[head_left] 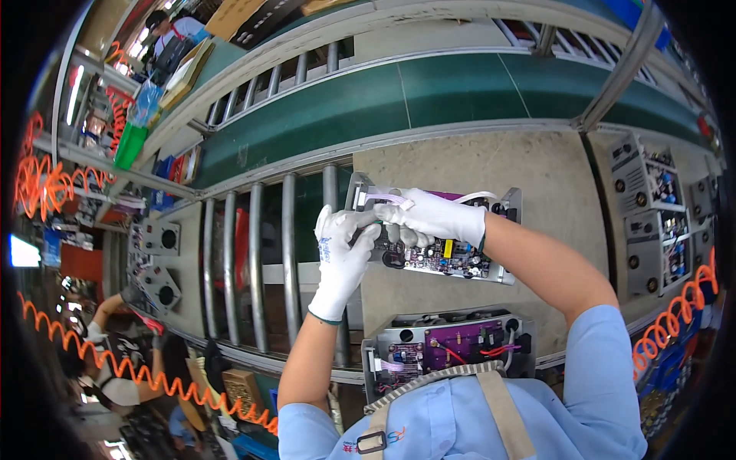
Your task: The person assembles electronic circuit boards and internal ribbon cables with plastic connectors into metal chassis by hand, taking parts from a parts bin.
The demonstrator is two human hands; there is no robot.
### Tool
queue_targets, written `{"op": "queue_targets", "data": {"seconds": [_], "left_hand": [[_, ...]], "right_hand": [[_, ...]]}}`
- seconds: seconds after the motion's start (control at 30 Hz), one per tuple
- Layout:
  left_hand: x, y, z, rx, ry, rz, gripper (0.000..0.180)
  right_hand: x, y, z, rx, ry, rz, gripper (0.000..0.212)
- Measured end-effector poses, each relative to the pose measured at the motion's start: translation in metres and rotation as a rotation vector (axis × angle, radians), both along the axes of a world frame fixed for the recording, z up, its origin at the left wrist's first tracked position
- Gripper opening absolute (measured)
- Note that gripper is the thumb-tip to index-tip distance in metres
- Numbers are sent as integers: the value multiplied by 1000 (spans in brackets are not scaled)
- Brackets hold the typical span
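An open metal chassis carrying a purple circuit board with many small components lies on the work surface in front of me. Over its left end, my white-gloved left hand has its fingers bent and pinched together. My right hand, also gloved, reaches across the board, and its curled fingertips meet the left ones. Whatever sits between the fingers is hidden. Beside the right fingers runs a light purple ribbon cable. A white cable loops past the right wrist. Nearer my body lies a second chassis with a purple board.
Metal rollers lie left of the chassis. A green conveyor belt runs along the far side. More metal units stand at right. Orange coiled hoses hang on both sides. A co-worker's gloved hand is at far left.
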State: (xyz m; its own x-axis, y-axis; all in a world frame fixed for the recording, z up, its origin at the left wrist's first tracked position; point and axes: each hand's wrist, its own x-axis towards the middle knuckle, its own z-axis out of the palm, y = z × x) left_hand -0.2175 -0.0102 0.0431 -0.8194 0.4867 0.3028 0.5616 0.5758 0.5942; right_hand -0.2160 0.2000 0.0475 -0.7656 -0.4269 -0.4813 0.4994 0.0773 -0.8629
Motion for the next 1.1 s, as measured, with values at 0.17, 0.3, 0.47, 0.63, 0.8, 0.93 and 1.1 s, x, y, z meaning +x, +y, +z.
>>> {"op": "queue_targets", "data": {"seconds": [0.17, 0.3, 0.47, 0.63, 0.8, 0.93, 1.1], "left_hand": [[-1, -2, 21, -206, 208, 52, 10], [2, 7, 36, -558, 489, 64, 7], [-6, -6, 37, -714, 531, 57, 7], [-13, -17, 30, -646, 512, 52, 10], [-9, -7, 35, -676, 481, 65, 11], [-13, -11, 28, -627, 467, 84, 9], [-12, -9, 32, -692, 418, 45, 23]], "right_hand": [[-32, 0, 8, 188, 426, -113, 23], [-38, 0, 10, -119, 431, -322, 13], [-36, -8, 24, -84, 488, -298, 15], [-40, -15, 20, -10, 626, -299, 21], [-40, -14, 20, -45, 636, -302, 22], [-36, -19, 19, -55, 749, -324, 24], [-32, -6, 29, -334, 418, -174, 27]]}}
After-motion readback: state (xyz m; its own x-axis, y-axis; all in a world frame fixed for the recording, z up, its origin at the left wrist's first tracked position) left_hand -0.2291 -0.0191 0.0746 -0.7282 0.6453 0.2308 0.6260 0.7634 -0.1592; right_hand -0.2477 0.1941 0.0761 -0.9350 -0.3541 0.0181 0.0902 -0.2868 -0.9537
